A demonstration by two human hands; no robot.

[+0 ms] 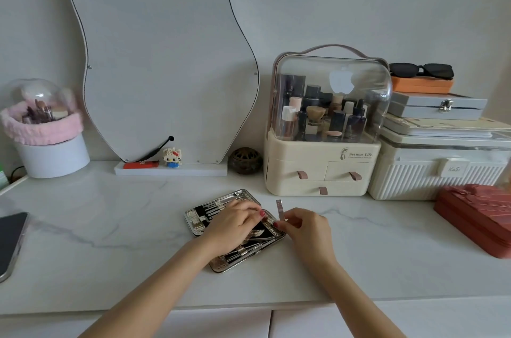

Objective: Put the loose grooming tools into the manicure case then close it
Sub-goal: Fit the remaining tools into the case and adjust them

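— Where's the case?

— Case (pixel 221 209) lies open, centre of the frame, on the marble top (pixel 110 227). My left hand (pixel 235 224) rests on its tools, fingers bent; whether it grips one, I can't tell.

— And your right?

— Right hand (pixel 304 230) pinches a tool (pixel 280 209) upright, just right of the case. Organizer (pixel 323 127) stands behind, upper right.
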